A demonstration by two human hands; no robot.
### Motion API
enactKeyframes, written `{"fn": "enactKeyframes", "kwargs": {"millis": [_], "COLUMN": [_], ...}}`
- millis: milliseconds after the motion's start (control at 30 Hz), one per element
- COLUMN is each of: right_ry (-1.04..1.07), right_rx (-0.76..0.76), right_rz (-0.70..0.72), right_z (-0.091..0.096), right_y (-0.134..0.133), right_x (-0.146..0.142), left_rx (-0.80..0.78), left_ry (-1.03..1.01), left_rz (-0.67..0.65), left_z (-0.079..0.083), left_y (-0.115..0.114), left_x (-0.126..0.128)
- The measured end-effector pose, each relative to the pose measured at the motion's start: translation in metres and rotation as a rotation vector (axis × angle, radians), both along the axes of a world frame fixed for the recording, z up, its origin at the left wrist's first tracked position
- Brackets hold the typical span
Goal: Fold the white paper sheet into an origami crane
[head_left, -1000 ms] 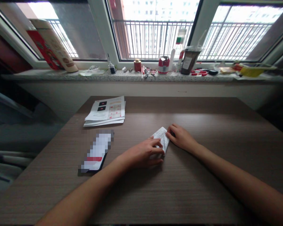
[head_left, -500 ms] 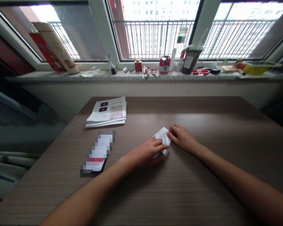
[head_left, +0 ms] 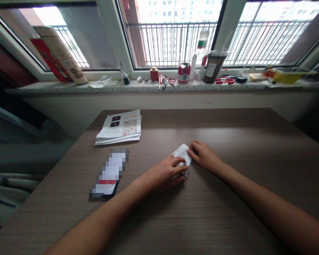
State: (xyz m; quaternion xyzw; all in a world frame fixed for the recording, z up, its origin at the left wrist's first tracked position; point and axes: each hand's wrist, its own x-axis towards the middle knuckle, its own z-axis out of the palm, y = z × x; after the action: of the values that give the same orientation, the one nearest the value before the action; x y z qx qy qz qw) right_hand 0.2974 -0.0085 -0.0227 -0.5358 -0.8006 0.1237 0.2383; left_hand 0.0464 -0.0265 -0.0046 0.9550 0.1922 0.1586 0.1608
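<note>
A small folded piece of white printed paper (head_left: 182, 153) lies on the brown wooden table (head_left: 228, 198) near its middle. My left hand (head_left: 163, 174) rests on the paper's near part, fingers curled and pressing it down against the table. My right hand (head_left: 205, 156) touches the paper's right edge with its fingertips pinched against the fold. Most of the paper is hidden under my left hand.
A phone (head_left: 110, 173) lies left of my hands, and a stack of printed leaflets (head_left: 121, 127) beyond it. The stone windowsill (head_left: 149, 86) holds a red can (head_left: 184, 73), a dark drink cup (head_left: 212, 68), bottles, scissors, boxes (head_left: 61, 55) and small clutter.
My left fingers have slid slightly along the folded paper while my right fingertips stay at its edge. The view shifted a little; nothing else moved.
</note>
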Motion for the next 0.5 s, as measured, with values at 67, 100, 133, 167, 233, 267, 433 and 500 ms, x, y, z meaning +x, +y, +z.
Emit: {"fn": "enactKeyframes", "kwargs": {"millis": [67,100,133,167,233,267,433,500], "right_ry": [0.004,0.008,0.013,0.019,0.033,0.040,0.058,0.060], "right_rx": [0.007,0.010,0.012,0.010,0.006,0.005,-0.006,-0.011], "right_rz": [-0.002,-0.004,-0.005,-0.004,-0.003,-0.004,-0.012,-0.013], "right_z": [-0.0008,-0.0013,-0.0019,-0.0025,-0.0033,-0.0035,-0.0037,-0.0040], "right_y": [0.0000,0.0000,0.0001,0.0001,0.0002,0.0003,0.0009,0.0014], "right_x": [0.0000,0.0001,0.0002,0.0004,0.0008,0.0010,0.0012,0.0012], "left_rx": [0.002,0.000,-0.003,-0.006,-0.008,-0.006,0.007,0.002], "left_ry": [-0.003,-0.001,0.002,0.004,0.010,0.014,0.033,0.031], "left_rz": [0.001,0.001,-0.001,-0.004,-0.007,-0.006,-0.005,-0.015], "left_z": [-0.0006,-0.0005,-0.0003,0.0001,0.0008,0.0011,0.0018,0.0021], "left_y": [-0.0002,-0.0003,-0.0003,-0.0004,-0.0005,-0.0005,-0.0005,-0.0003], "left_x": [-0.0002,-0.0002,-0.0002,-0.0001,0.0000,0.0001,-0.0003,-0.0005]}}
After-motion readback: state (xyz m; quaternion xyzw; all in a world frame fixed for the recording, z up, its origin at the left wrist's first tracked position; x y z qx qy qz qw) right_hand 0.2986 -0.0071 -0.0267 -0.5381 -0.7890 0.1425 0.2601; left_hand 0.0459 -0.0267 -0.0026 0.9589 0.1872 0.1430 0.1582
